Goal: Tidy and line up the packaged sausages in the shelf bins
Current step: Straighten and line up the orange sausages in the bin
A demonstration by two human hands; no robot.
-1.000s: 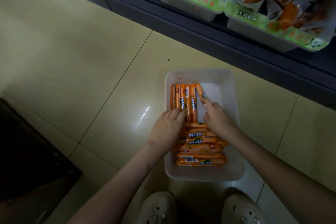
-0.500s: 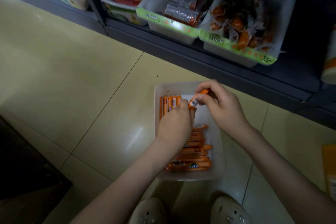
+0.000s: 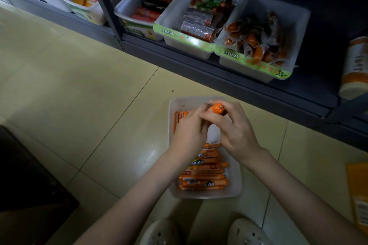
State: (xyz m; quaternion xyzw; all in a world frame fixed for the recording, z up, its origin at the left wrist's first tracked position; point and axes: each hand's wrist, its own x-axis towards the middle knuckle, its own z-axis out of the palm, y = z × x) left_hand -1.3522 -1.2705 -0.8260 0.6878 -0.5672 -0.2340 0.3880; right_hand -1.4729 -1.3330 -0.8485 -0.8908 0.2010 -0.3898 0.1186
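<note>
Glossy cream-yellow tiles with thin dark grout lines make up the floor (image 3: 79,89), which fills most of the frame. A dark grey metal shelf (image 3: 199,73) runs slantwise across the top. On it, right of a slim upright post, sit three white rectangular plastic shelf bins (image 3: 173,38), two of them with green label strips. They hold red, printed-film and clear-wrapped sausage packs. Further bins at upper left are blurred.

In the lower centre, one translucent white plastic tray bin (image 3: 235,189) with rounded corners rests on the floor. Its near half holds a crosswise stack of orange sausages (image 3: 203,173), slim glossy sticks too overlapped to count. A lengthwise row of sausages (image 3: 180,115) lies along its far left side, where three or four show.

Two bare forearms reach in from below. The right hand (image 3: 235,131) has its fingers curled round a single sausage (image 3: 217,108), held above the tray bin's far end. The left hand (image 3: 189,133) bends its fingers up and pinches that stick's near end.

Two pale perforated clogs (image 3: 161,232) show at the bottom edge.
</note>
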